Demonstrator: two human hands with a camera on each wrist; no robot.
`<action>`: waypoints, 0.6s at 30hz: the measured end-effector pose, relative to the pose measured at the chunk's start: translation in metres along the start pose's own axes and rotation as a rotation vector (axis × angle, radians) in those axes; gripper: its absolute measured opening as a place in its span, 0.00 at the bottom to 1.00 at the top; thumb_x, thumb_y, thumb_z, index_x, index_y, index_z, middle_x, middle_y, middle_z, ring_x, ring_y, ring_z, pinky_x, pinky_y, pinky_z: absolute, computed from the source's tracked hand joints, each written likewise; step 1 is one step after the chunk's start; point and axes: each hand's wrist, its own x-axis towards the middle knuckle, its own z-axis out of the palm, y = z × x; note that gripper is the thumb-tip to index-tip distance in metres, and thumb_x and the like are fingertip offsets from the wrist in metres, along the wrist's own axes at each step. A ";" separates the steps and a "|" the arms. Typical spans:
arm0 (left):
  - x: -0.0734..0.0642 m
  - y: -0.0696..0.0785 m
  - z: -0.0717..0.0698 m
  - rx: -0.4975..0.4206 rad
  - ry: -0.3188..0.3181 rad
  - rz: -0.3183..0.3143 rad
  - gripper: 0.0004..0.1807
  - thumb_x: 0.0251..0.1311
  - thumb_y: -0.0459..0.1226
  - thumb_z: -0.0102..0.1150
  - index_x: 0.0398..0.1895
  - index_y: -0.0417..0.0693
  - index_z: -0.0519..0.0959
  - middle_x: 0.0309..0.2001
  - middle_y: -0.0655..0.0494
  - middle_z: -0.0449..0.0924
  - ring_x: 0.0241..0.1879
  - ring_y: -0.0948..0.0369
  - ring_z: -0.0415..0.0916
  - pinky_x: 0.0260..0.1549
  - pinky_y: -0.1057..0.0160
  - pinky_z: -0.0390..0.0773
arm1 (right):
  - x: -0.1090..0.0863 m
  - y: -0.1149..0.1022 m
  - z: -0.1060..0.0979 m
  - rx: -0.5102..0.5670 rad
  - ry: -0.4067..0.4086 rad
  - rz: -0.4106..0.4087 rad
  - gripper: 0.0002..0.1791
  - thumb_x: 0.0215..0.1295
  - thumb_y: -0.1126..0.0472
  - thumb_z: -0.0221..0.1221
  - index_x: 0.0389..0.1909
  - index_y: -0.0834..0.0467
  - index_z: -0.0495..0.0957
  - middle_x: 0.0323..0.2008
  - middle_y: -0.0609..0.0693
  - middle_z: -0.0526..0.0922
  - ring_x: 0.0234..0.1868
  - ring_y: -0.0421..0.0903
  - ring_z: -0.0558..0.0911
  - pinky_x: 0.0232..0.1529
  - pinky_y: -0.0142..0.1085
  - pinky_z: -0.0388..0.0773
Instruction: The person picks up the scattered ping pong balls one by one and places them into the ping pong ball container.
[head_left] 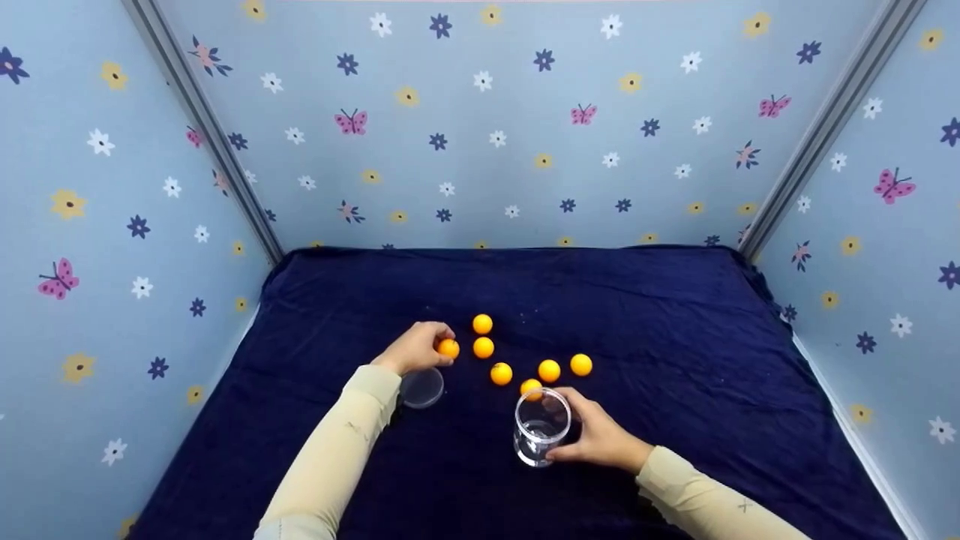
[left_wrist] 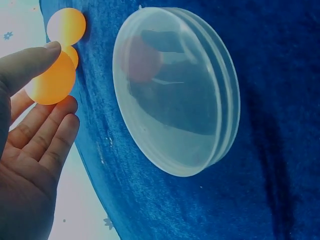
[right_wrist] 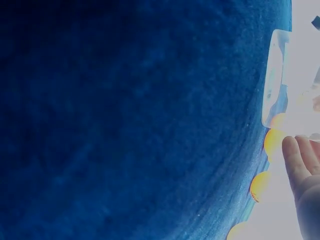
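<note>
The left hand [head_left: 415, 349] pinches an orange ball [head_left: 449, 349] left of the middle of the blue-covered tabletop [head_left: 637, 300]. The right hand [head_left: 600, 436] grips a clear jar [head_left: 531, 450], mouth up. A clear lid [head_left: 422, 388] lies just beside the left hand. Six loose balls [head_left: 483, 347] lie nearer the tabletop's back edge than the jar, one just behind it.

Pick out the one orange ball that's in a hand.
It's the ball pinched by the left hand, leftmost of all in the head view. The other six balls lie on the dark blue cloth, held by neither hand.
</note>
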 end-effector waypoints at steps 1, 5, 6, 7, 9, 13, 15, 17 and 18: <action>0.000 0.001 0.000 -0.004 0.000 -0.001 0.22 0.59 0.31 0.79 0.57 0.37 0.85 0.54 0.43 0.89 0.52 0.49 0.84 0.60 0.46 0.83 | 0.000 0.000 0.000 0.006 -0.002 0.002 0.49 0.47 0.62 0.87 0.68 0.68 0.72 0.62 0.67 0.84 0.61 0.63 0.86 0.67 0.46 0.83; -0.002 0.005 -0.001 -0.017 0.006 0.002 0.22 0.59 0.31 0.79 0.57 0.38 0.85 0.53 0.43 0.88 0.51 0.49 0.84 0.60 0.46 0.84 | 0.000 0.000 0.000 0.007 -0.008 -0.004 0.48 0.48 0.62 0.86 0.68 0.68 0.71 0.61 0.67 0.85 0.60 0.63 0.86 0.66 0.46 0.84; -0.002 0.006 -0.001 -0.016 0.008 0.008 0.22 0.60 0.31 0.79 0.56 0.38 0.85 0.52 0.43 0.88 0.51 0.49 0.84 0.59 0.46 0.84 | 0.000 0.000 0.000 0.004 -0.009 -0.009 0.48 0.48 0.62 0.86 0.67 0.68 0.71 0.61 0.67 0.85 0.60 0.63 0.86 0.66 0.46 0.84; -0.003 0.007 -0.001 -0.012 0.009 0.016 0.21 0.60 0.31 0.79 0.56 0.38 0.85 0.52 0.43 0.88 0.51 0.50 0.84 0.59 0.46 0.84 | 0.000 0.001 0.000 0.002 -0.010 -0.012 0.47 0.48 0.62 0.86 0.67 0.68 0.71 0.60 0.66 0.85 0.59 0.63 0.86 0.66 0.45 0.84; -0.004 0.009 -0.001 -0.010 0.008 0.027 0.21 0.60 0.31 0.79 0.56 0.38 0.85 0.52 0.43 0.88 0.50 0.50 0.85 0.58 0.46 0.85 | -0.001 0.001 0.000 -0.003 -0.009 -0.023 0.47 0.49 0.61 0.86 0.67 0.69 0.71 0.60 0.66 0.85 0.59 0.63 0.86 0.66 0.44 0.84; -0.006 0.014 -0.003 -0.011 0.010 0.034 0.22 0.60 0.31 0.79 0.57 0.38 0.85 0.52 0.43 0.88 0.51 0.50 0.85 0.58 0.47 0.85 | -0.001 0.001 0.000 -0.001 -0.010 -0.014 0.47 0.49 0.60 0.86 0.66 0.70 0.71 0.60 0.65 0.85 0.59 0.63 0.86 0.66 0.41 0.84; -0.007 0.017 -0.005 -0.013 0.015 0.043 0.22 0.60 0.31 0.79 0.57 0.38 0.85 0.52 0.43 0.88 0.51 0.50 0.85 0.58 0.47 0.85 | -0.001 0.001 -0.001 0.002 -0.013 0.002 0.47 0.49 0.60 0.86 0.67 0.70 0.71 0.60 0.65 0.85 0.60 0.64 0.86 0.66 0.39 0.83; -0.009 0.019 -0.007 -0.014 0.023 0.061 0.21 0.60 0.31 0.79 0.56 0.38 0.85 0.51 0.43 0.88 0.50 0.50 0.85 0.57 0.47 0.86 | -0.001 0.000 -0.001 0.005 -0.015 0.009 0.48 0.49 0.60 0.86 0.67 0.70 0.70 0.60 0.66 0.85 0.60 0.65 0.86 0.67 0.40 0.83; -0.009 0.020 -0.007 -0.014 0.027 0.075 0.21 0.60 0.31 0.79 0.56 0.37 0.85 0.51 0.42 0.89 0.49 0.49 0.86 0.57 0.47 0.86 | 0.000 0.000 -0.001 0.005 -0.016 0.011 0.48 0.49 0.60 0.86 0.67 0.70 0.70 0.61 0.66 0.85 0.60 0.65 0.86 0.67 0.40 0.83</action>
